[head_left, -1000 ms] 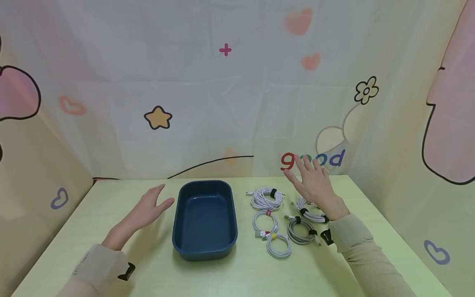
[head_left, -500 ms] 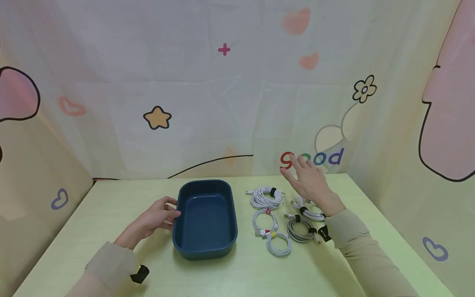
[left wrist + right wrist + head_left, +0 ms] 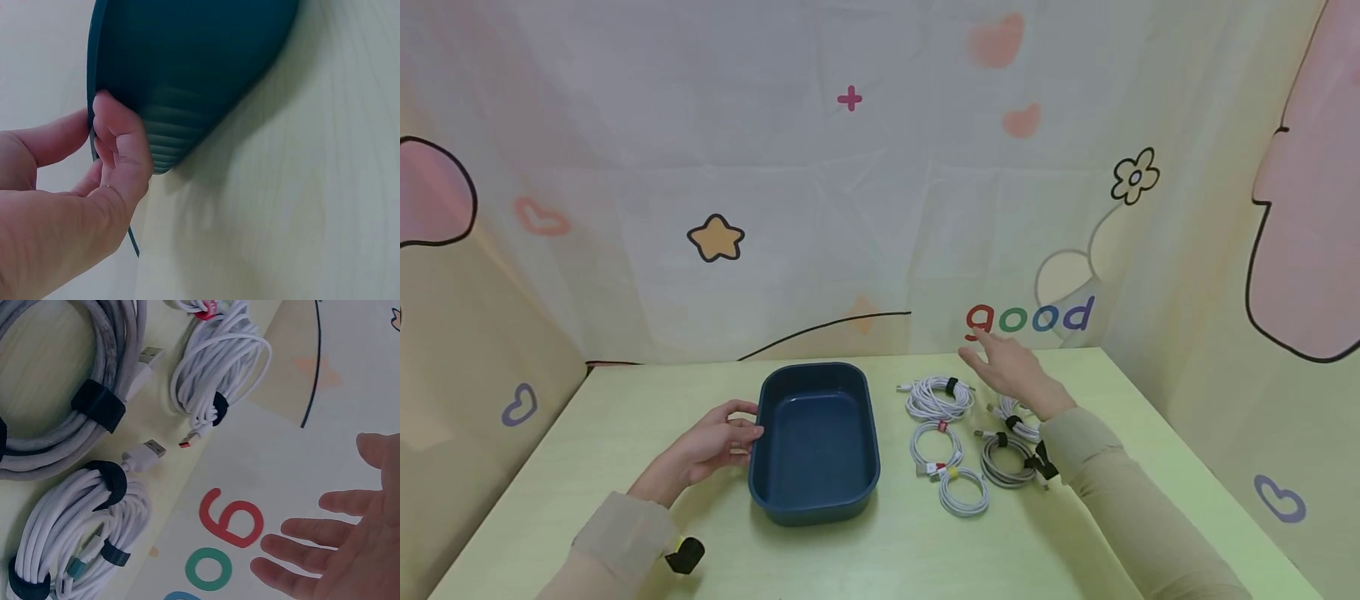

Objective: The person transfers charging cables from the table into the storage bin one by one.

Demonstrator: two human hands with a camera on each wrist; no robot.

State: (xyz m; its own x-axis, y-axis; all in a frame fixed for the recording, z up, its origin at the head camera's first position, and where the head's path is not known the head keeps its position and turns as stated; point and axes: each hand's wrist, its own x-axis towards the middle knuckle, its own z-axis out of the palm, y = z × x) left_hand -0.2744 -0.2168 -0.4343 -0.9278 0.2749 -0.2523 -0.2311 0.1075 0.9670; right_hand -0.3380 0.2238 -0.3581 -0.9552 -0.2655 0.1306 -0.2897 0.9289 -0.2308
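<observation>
My left hand (image 3: 715,442) pinches the left rim of a dark blue plastic bin (image 3: 814,515). In the left wrist view its thumb lies on one side of the rim and its fingers bend against the ribbed outer wall (image 3: 181,119). Above the back right of the table hovers my right hand (image 3: 1011,371), fingers spread and holding nothing. Below and near it lie coiled cables: a thick white coil (image 3: 936,404), a white coil with black straps (image 3: 81,525), and a grey braided coil (image 3: 992,471). Two smaller white coils, one with a red tie (image 3: 943,427), one with a yellow tie (image 3: 953,472), lie nearer.
A light wood-look table (image 3: 700,542) carries the bin and cables. Behind it hangs a printed cloth (image 3: 775,183) with the word "good" (image 3: 1045,319), and cloth also stands along both sides. A dark wrist device shows at each sleeve.
The left hand has moved right to the bin and taken its rim. My right hand has shifted slightly left and lower, still holding nothing. Bin and cables stay in place.
</observation>
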